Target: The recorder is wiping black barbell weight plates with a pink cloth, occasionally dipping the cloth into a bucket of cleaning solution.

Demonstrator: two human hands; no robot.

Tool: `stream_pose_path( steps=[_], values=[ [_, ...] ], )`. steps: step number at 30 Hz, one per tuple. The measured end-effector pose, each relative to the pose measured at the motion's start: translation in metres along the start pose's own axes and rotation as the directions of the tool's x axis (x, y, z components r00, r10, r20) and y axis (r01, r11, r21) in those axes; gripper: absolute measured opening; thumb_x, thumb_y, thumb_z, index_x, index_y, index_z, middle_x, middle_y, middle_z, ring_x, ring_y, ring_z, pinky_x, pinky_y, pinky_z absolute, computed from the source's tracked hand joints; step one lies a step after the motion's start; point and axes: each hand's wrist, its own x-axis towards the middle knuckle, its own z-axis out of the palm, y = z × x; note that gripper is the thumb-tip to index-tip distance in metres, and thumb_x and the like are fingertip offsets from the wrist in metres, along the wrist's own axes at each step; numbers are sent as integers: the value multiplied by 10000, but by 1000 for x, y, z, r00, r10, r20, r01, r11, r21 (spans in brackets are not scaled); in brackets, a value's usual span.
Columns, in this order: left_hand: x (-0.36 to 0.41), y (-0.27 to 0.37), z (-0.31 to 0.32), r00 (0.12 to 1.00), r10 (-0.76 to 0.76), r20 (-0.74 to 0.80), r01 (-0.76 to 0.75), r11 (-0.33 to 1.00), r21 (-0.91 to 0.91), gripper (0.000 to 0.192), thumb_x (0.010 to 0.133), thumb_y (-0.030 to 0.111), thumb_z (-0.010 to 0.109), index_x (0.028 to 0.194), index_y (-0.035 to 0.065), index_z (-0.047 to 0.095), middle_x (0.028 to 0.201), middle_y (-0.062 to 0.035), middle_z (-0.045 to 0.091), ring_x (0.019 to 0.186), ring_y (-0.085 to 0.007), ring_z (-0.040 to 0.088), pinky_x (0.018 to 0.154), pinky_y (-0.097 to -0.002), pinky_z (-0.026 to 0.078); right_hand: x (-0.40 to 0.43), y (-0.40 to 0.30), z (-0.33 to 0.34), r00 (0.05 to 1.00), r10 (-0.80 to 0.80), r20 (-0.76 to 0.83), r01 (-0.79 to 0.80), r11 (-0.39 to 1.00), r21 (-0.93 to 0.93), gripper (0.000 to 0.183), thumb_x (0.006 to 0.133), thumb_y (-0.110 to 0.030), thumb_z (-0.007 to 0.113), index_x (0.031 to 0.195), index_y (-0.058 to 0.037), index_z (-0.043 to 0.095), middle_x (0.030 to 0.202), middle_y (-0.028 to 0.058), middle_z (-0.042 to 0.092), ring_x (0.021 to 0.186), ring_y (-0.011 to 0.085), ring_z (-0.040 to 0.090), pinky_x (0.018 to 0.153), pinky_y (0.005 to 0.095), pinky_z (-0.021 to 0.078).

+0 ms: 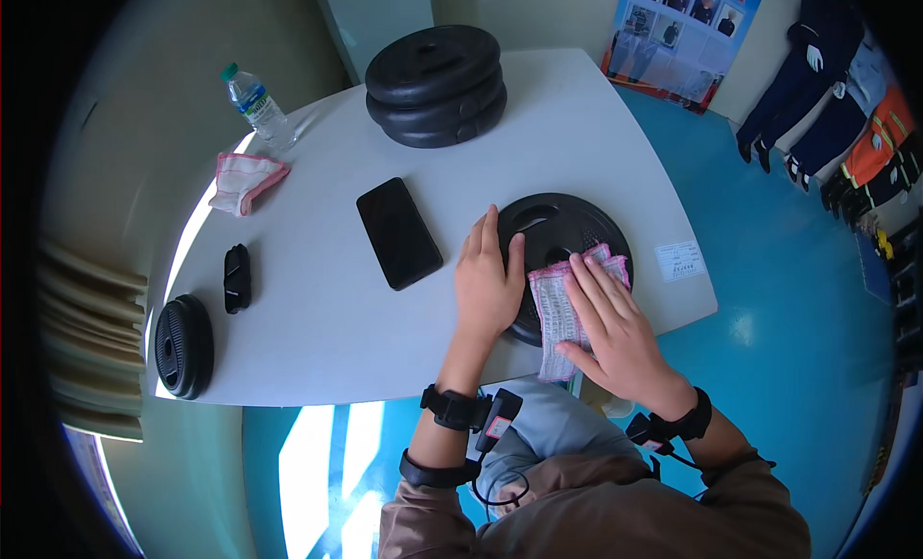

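Note:
A black weight plate (530, 231) lies flat near the right front of the white table. My right hand (613, 335) rests with its fingers flat on a white cloth with pink edging (559, 307), pressed on the plate's lower right part; the cloth hangs past the plate's near edge. At the plate's left rim is my left hand (490, 274), fingers upright and thumb apart, touching or very near the rim. A black smartphone (399, 233) lies to the left of my left hand.
Stacked black weight plates (436, 87) stand at the back of the white table (317, 343). Leftward are a water bottle (263, 112), a crumpled pink-edged cloth (245, 180), a small black object (236, 278) and smaller weight plates (185, 346). A printed label (680, 261) sits at the right.

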Motion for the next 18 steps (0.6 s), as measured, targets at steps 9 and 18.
stream_pose_path(
  steps=[9, 18],
  values=[
    [2, -10, 0, 998, 56, -23, -59, 978, -199, 333, 950, 106, 443, 1234, -52, 513, 1186, -247, 574, 1073, -407, 561, 923, -434, 447, 75, 55, 15, 992, -97, 84, 98, 995, -18, 703, 966, -402, 450, 1437, 75, 240, 1518, 263, 187, 1413, 370, 210, 1143, 439, 202],
    [2, -7, 7, 997, -36, -75, 18, 973, -232, 316, 942, 85, 433, 1203, -61, 534, 1133, -260, 596, 1033, -415, 580, 903, -446, 453, 109, 66, 26, 993, 10, 115, -3, 999, -54, 676, 986, -424, 383, 1453, 41, 230, 1524, 239, 197, 1409, 366, 222, 1131, 472, 227]
  ],
)
